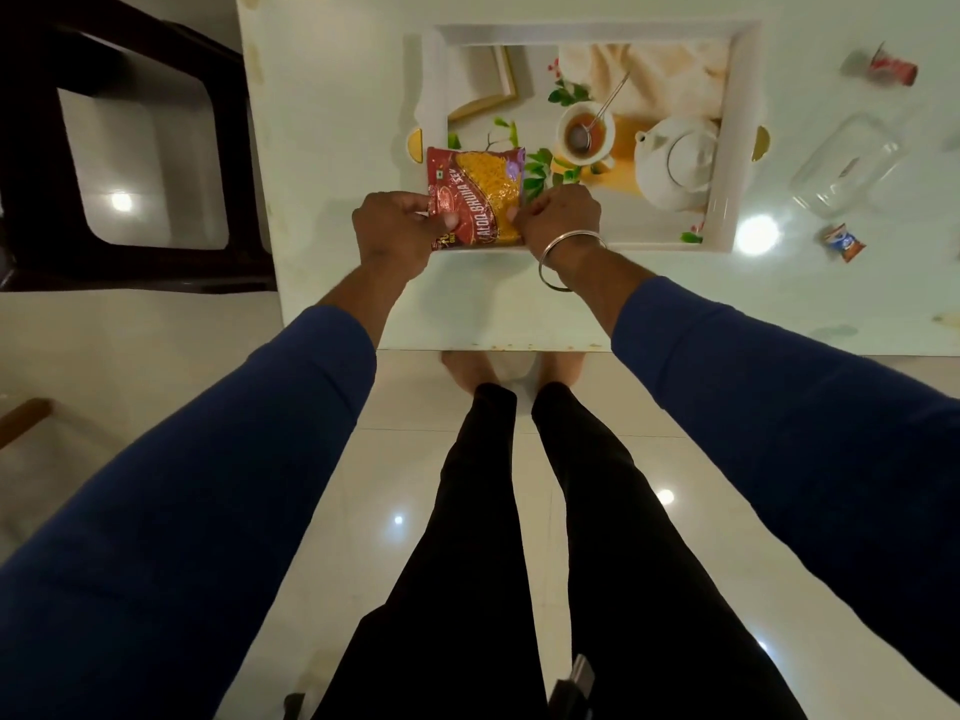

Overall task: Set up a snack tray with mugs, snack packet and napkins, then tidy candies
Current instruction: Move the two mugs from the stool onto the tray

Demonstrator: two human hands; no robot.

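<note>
A red and yellow snack packet [480, 192] lies over the near left corner of the white tray [745, 96], which carries a printed teapot-and-cup picture. My left hand [397, 231] pinches the packet's near left edge. My right hand [561, 218], with a metal bangle on the wrist, grips its near right edge. Two wrapped candies lie on the table to the right of the tray: a red one [891, 67] far back and a blue-orange one [844, 242] nearer. No mugs or napkins are in view.
A clear plastic container [852, 166] lies on the white table [337, 174] right of the tray. A dark chair [47, 148] stands left of the table. The table's near edge runs just above my legs and the glossy tiled floor.
</note>
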